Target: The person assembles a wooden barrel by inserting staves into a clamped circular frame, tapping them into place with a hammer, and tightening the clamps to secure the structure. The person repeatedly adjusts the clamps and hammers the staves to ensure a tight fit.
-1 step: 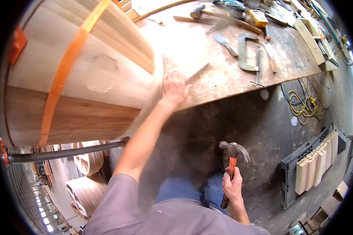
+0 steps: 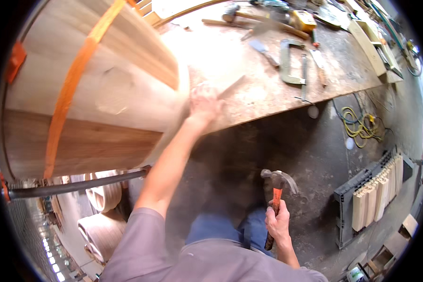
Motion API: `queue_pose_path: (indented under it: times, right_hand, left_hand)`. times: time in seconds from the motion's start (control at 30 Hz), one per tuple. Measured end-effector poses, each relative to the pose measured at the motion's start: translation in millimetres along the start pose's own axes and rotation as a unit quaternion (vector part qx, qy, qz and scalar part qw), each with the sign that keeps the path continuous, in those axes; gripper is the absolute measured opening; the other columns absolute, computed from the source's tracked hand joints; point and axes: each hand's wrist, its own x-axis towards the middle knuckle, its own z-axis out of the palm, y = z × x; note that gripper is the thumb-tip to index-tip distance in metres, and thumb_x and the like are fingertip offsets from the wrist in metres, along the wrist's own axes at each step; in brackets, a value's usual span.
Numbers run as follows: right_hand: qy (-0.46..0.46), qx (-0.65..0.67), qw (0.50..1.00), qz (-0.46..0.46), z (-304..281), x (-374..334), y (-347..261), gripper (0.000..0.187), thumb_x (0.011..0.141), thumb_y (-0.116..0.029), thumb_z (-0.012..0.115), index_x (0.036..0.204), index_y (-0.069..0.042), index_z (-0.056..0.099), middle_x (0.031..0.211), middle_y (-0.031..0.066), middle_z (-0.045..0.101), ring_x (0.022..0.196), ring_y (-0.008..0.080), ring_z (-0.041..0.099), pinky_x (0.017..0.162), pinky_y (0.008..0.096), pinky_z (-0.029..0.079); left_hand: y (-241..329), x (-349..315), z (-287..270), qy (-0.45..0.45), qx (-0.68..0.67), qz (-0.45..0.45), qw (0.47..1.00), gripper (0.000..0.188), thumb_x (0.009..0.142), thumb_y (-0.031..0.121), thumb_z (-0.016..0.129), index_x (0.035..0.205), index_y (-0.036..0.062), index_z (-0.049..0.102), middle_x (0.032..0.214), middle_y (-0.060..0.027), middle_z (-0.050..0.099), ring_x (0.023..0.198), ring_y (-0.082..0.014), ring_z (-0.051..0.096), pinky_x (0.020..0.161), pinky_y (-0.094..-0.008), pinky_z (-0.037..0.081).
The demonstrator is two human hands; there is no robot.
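My right hand [image 2: 278, 223] is closed round the handle of a claw hammer [image 2: 278, 184], low in front of my blue trousers. The hammer has a steel head, held uppermost, and an orange part on its handle. My left arm reaches forward, and my left hand [image 2: 206, 104] is at the end rim of a large wooden drum-like piece [image 2: 141, 101] built of light and brown staves. Glare and blur hide how the left fingers lie. A thin, straight-edged piece [image 2: 233, 86] shows just beyond that hand on the workbench [image 2: 263, 105]. An orange strap [image 2: 70, 96] runs round the drum.
On the bench lie a C-clamp [image 2: 285, 63], a scraper [image 2: 263, 52], a mallet [image 2: 230, 13] and other tools. A black crate of wood strips [image 2: 372, 203] and a yellow cord [image 2: 357, 126] are on the floor at right. A dark bar [image 2: 80, 186] sits below the drum.
The whole view has shifted slightly, so the bench and drum appear a little further left. Both hands keep their places, and the hammer stays in my right hand.
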Motion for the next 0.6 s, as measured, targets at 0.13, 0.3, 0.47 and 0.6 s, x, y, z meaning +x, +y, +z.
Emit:
queue_pose_path:
  times: [0.13, 0.3, 0.47, 0.6]
  right_hand:
    - [0.0, -0.043, 0.997, -0.07, -25.0, 16.9, 8.1, 0.015, 0.092, -0.002, 0.053, 0.106, -0.006, 0.052, 0.066, -0.002, 0.049, 0.048, 0.005, 0.045, 0.041, 0.0231, 0.037]
    - [0.004, -0.078, 0.992, -0.104, -34.2, 19.8, -2.3, 0.014, 0.091, -0.004, 0.055, 0.105, -0.005, 0.053, 0.067, -0.0014, 0.051, 0.049, 0.005, 0.045, 0.043, 0.0234, 0.037]
    - [-0.086, 0.022, 0.996, -0.021, -1.6, 15.4, -41.6, 0.017, 0.089, -0.005, 0.053, 0.106, -0.007, 0.052, 0.07, -0.0006, 0.05, 0.047, 0.0068, 0.045, 0.04, 0.0228, 0.037]
    - [-0.112, 0.018, 0.984, -0.137, 33.6, 8.0, -53.0, 0.013, 0.094, -0.003, 0.047, 0.106, -0.005, 0.049, 0.064, -0.0025, 0.041, 0.041, 0.0035, 0.036, 0.035, 0.0203, 0.03]
  left_hand:
    - [-17.2, 21.6, 19.0, 0.011, -0.029, 0.005, 1.0, 0.041, 0.094, 0.038, 0.059, 0.113, 0.0021, 0.056, 0.109, -0.0218, 0.066, 0.098, -0.0324, 0.066, 0.082, -0.0465, 0.052]
    - [-4.4, -62.5, -28.0, 0.04, -0.5, -0.239, 0.832, 0.031, 0.084, 0.012, 0.072, 0.106, 0.0011, 0.053, 0.087, -0.0136, 0.065, 0.077, -0.0213, 0.063, 0.07, -0.0358, 0.052]
    - [10.3, -180.1, -131.7, -0.002, -0.865, -0.264, 0.427, 0.034, 0.094, 0.028, 0.066, 0.112, 0.0056, 0.049, 0.089, -0.0106, 0.061, 0.065, -0.022, 0.065, 0.058, -0.0334, 0.057]
    - [-27.4, -237.1, -216.5, 0.1, -0.922, -0.135, 0.349, 0.04, 0.097, 0.042, 0.058, 0.115, 0.0083, 0.047, 0.088, -0.014, 0.061, 0.063, -0.0234, 0.066, 0.049, -0.0337, 0.054]
